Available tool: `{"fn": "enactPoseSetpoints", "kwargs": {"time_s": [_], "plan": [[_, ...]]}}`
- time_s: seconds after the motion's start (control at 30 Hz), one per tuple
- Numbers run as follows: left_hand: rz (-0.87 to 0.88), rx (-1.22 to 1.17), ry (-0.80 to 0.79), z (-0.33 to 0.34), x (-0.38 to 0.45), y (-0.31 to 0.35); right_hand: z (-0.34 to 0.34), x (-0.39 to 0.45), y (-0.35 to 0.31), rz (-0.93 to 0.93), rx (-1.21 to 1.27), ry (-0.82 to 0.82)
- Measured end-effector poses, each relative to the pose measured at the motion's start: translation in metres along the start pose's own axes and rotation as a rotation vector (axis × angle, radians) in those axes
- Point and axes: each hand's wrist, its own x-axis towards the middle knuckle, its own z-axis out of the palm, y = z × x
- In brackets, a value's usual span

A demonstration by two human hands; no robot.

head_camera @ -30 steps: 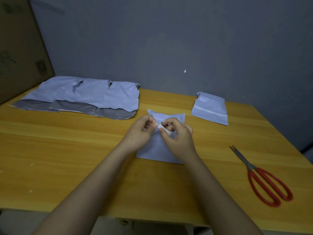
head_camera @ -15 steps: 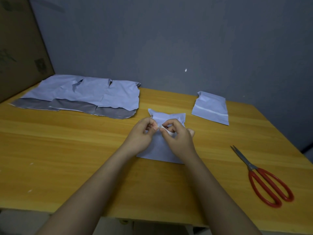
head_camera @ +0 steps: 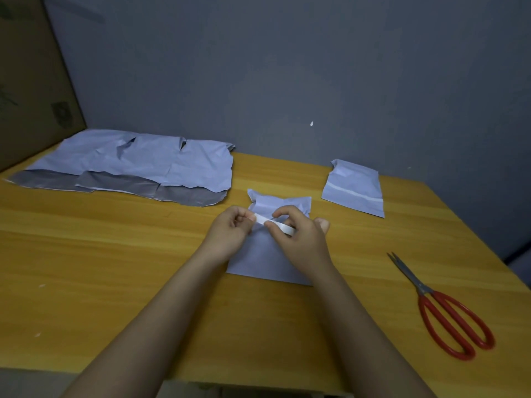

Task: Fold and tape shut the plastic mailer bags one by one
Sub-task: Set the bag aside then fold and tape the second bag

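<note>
The yellow wooden worktop is being overlooked by a grey wall, with a cardboard panel being propped at the left. A row of unfolded mailer bags is lying spread at the far left (grey flaps turned toward the viewer). A folded mailer bag is lying at the far right, and red-handled scissors are lying near the right edge. Mid-worktop, another mailer bag is being worked over: a tape roll is being gripped by the curled fingers of the right hand, while its free end is being pinched by the left hand.
</note>
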Motion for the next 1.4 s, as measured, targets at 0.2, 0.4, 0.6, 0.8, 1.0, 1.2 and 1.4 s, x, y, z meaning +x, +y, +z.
{"fn": "enactPoseSetpoints", "kwargs": {"time_s": [0.2,0.4,0.6,0.8,1.0,1.2,1.4], "plan": [[0.053,0.003,0.016,-0.005,-0.002,0.000,0.005,0.005,-0.005,0.059,0.037,-0.030],[0.084,0.155,0.087,-0.021,-0.003,-0.007,0.008,0.010,-0.011,0.125,0.111,-0.161],[0.101,0.328,0.153,-0.046,0.004,-0.015,0.012,0.020,0.003,0.232,0.086,-0.137],[0.252,0.520,-0.191,-0.048,0.008,-0.036,0.019,0.033,0.008,0.292,0.153,-0.310],[0.177,0.532,-0.280,-0.050,0.002,-0.033,0.027,0.039,0.002,0.272,0.129,-0.483],[0.169,0.597,-0.331,-0.050,-0.003,-0.031,0.027,0.043,-0.005,0.315,0.113,-0.576],[0.189,0.586,-0.344,-0.051,-0.004,-0.032,0.033,0.044,-0.010,0.338,0.079,-0.590]]}}
